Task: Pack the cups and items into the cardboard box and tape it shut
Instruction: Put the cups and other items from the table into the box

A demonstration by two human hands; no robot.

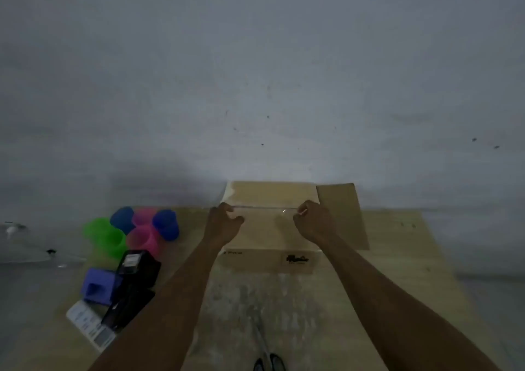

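Observation:
A cardboard box stands on the wooden table against the wall. Its far flap stands up and its right flap hangs open. My left hand and my right hand are on top of the box with curled fingers, each gripping the edge of the near top flap; a thin shiny line runs between them. Left of the box lie green cups, blue cups and pink cups.
Nearer to me on the left lie a purple block, two black items and a white printed sheet. What look like black-handled scissors rest at the table's near edge. The grey wall is right behind the box.

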